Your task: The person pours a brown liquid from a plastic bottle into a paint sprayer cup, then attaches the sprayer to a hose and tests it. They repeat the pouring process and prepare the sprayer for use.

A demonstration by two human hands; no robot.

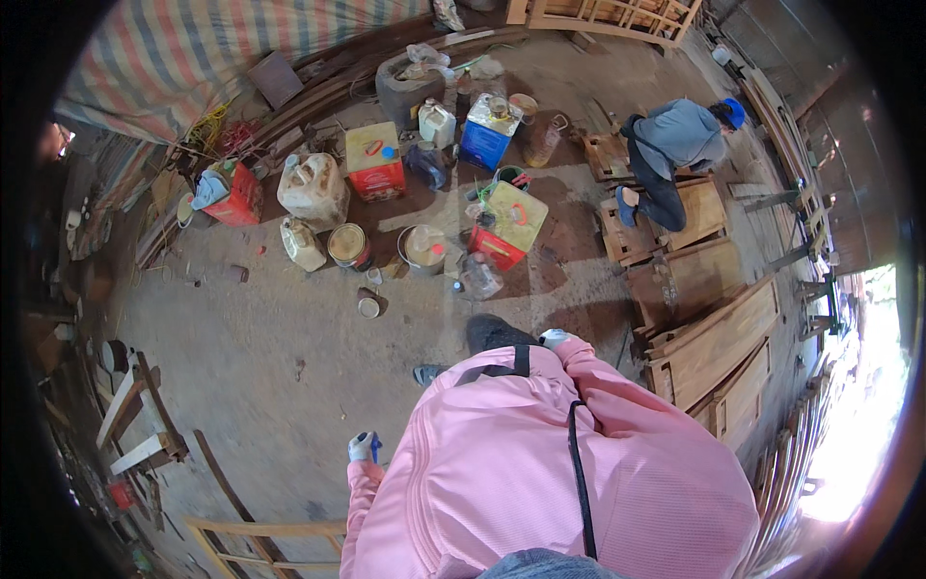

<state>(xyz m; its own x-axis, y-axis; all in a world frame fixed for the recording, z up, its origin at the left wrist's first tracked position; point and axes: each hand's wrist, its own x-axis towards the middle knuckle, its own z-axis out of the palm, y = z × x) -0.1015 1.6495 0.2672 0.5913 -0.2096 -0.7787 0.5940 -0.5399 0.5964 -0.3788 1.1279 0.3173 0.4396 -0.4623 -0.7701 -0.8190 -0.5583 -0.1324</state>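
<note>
My left hand (362,447), in a whitish glove, hangs beside my pink jacket (473,454) above the concrete floor. Its fingers look curled, with a small blue piece at their edge that is too small to name. My right hand (554,338), gloved too, is in front of my body by my dark-clad leg (497,331); its fingers are hidden. Ahead of me stand a clear plastic jug (480,277), a red and yellowish square tin (509,227), a round pail (422,249) and a small open can (368,304).
Further off are a dirty white jerrycan (313,191), a blue tin (490,132) and a red tin (376,162). At right a co-worker in a blue cap (675,140) crouches over wooden panels (699,207). More panels (714,338) lean nearby; a wooden frame (280,530) lies lower left.
</note>
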